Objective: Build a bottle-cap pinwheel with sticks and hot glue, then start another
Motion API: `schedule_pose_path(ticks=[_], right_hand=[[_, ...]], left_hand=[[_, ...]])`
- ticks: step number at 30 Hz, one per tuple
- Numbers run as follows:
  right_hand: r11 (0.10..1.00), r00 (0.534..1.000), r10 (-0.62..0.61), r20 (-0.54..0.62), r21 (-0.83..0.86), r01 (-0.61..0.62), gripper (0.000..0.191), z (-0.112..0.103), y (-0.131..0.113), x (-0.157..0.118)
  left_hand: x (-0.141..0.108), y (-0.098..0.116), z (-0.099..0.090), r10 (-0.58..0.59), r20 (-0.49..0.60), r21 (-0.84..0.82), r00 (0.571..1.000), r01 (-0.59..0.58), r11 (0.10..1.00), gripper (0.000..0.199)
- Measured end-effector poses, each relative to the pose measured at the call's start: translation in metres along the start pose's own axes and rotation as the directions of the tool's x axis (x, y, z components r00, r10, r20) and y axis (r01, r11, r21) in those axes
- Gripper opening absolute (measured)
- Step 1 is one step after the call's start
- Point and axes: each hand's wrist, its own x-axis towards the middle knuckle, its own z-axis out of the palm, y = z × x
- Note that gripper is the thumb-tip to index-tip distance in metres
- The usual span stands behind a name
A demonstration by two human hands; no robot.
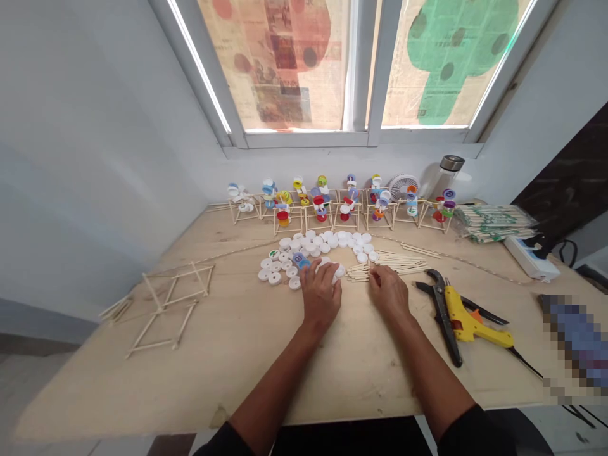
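Observation:
My left hand [320, 294] is over the front of a pile of white bottle caps [294, 282], its fingers bent and spread apart among them. Just past its fingertips is a blue bottle cap [300, 259]. What lies under the palm is hidden. My right hand [390, 292] rests at the near side of a bundle of thin wooden sticks [401, 261]. Its thumb and fingers are pinched together at the stick ends, apparently on one wooden stick [369, 268]; the grip is partly hidden.
Cap figures on stick frames [346, 209] line the back. Bare stick frames [166, 310] lie left. To the right are black pliers [444, 323], a yellow glue gun [470, 320], packed sticks [494, 221] and a power strip [532, 258]. Behind stand a fan [403, 185] and bottle [446, 174].

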Motion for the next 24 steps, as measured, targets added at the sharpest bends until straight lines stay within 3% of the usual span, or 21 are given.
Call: schedule_pose_path(ticks=[9,24], right_hand=[[1.000,0.999,0.017,-0.027,0.004,-0.017,0.022,0.001,0.001,0.001],[0.998,0.999,-0.039,-0.014,-0.045,0.038,0.024,-0.008,-0.003,0.008]], left_hand=[[-0.009,0.007,0.004,0.105,0.077,0.012,0.991,-0.107,0.994,0.035],[-0.010,0.009,0.001,0.101,0.071,-0.031,0.992,-0.099,0.995,0.032]])
